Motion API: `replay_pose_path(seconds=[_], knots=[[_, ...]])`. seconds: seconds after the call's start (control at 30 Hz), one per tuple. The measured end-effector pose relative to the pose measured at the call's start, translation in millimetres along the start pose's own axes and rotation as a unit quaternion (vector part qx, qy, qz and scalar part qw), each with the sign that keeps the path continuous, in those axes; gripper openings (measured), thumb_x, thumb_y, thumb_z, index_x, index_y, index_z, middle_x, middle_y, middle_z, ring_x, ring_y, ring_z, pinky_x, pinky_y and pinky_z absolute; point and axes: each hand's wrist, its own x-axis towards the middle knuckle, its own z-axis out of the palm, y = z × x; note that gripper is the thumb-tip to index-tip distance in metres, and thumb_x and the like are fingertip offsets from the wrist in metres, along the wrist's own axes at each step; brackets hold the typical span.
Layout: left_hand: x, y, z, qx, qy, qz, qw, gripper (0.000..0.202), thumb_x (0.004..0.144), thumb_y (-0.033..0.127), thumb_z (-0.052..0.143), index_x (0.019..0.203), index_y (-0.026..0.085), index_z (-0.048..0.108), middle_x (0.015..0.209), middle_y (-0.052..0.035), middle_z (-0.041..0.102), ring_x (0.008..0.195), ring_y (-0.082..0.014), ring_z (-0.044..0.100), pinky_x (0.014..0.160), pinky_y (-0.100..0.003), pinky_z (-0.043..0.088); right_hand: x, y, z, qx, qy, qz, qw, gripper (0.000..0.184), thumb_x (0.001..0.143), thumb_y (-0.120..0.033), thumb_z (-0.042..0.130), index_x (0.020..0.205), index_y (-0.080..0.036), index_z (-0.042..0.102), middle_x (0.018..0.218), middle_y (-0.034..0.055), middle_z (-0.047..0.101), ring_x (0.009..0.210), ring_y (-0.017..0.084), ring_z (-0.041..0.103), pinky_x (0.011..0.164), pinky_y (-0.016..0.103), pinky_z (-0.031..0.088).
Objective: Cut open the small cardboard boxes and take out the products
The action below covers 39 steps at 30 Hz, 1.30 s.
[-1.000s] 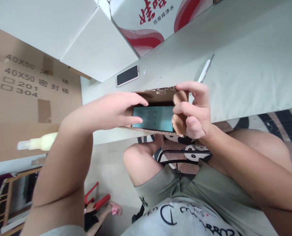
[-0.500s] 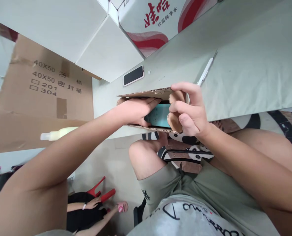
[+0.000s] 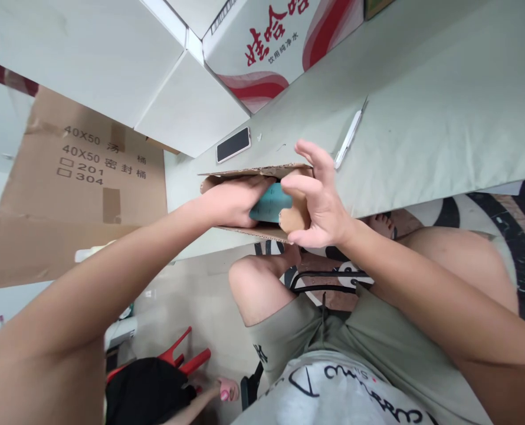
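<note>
A small brown cardboard box [image 3: 257,231] stands open-topped at the table's near edge. Inside it sits a flat-faced teal box [image 3: 265,203] with faint small marks. My left hand [image 3: 238,200] reaches into the opening, thumb on the near side and fingers on the far side of the teal box, closed about it; the fingertips are partly hidden. At the right end, my right hand [image 3: 318,200] has its fingers spread apart and bent around a rounded end flap [image 3: 294,218]. Its thumb is by the near wall.
Behind the box lie a phone [image 3: 233,145] and a white utility knife [image 3: 350,137] with its blade out. White cartons [image 3: 196,100] and a printed water carton [image 3: 262,77] line the back. A large brown carton [image 3: 81,212] stands left. Another person [image 3: 151,389] is lower left, near a red stool [image 3: 196,360].
My right hand's fingers have uncurled and spread, and the end flap under them has tilted inward. My left hand stays in the box. The whole view has shifted slightly.
</note>
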Motion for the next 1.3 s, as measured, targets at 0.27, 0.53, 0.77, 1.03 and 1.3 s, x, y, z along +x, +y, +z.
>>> replay_pose_path(seconds=[0.27,0.53,0.77,1.03,1.3], knots=[[-38,-10,-29.6,-0.089,0.14,-0.029,0.986,0.086,0.072,0.053,0.085,0.148,0.023,0.058,0.149,-0.0123,0.067,0.134,-0.0391,0.066,0.119,-0.053,0.051,4,5,-2,0.018,-0.02,-0.003,1.0,0.131,0.052,-0.097,0.076,0.161,-0.037,0.034,0.174,0.0111,0.012,0.162,0.047,0.019,0.122,0.075,0.033],[-64,-8,-31.9,-0.057,0.167,-0.037,0.984,0.085,0.068,0.05,0.085,0.145,0.023,0.061,0.145,-0.0123,0.07,0.129,-0.0399,0.069,0.109,-0.052,0.059,1,9,12,-0.014,-0.041,-0.052,0.998,0.116,0.073,-0.077,0.076,0.166,-0.033,0.023,0.165,0.0196,0.027,0.151,0.044,0.036,0.108,0.065,0.046],[-95,-21,-54.6,-0.04,0.262,-0.013,0.964,0.077,0.053,0.06,0.093,0.121,0.029,0.074,0.13,-0.0058,0.076,0.118,-0.0349,0.074,0.105,-0.046,0.06,1,3,8,-0.033,-0.026,-0.023,0.999,0.118,0.073,-0.078,0.075,0.167,-0.035,0.018,0.167,0.0192,0.022,0.153,0.047,0.032,0.107,0.063,0.045],[-155,-37,-91.8,-0.053,0.434,-0.063,0.897,0.084,0.026,0.05,0.103,0.104,0.029,0.081,0.126,-0.0045,0.076,0.115,-0.0365,0.071,0.106,-0.059,0.055,-3,28,4,-0.03,-0.016,0.02,0.999,0.121,0.072,-0.078,0.076,0.167,-0.031,0.017,0.166,0.0236,0.025,0.153,0.051,0.03,0.109,0.076,0.041],[-143,-33,-64.5,-0.134,0.479,-0.149,0.855,0.059,0.03,0.03,0.106,0.078,0.028,0.074,0.117,-0.0064,0.073,0.123,-0.0392,0.065,0.12,-0.063,0.045,8,44,-5,-0.108,0.095,0.103,0.984,0.119,0.071,-0.084,0.075,0.164,-0.035,0.02,0.167,0.0223,0.022,0.156,0.053,0.024,0.111,0.083,0.032]])
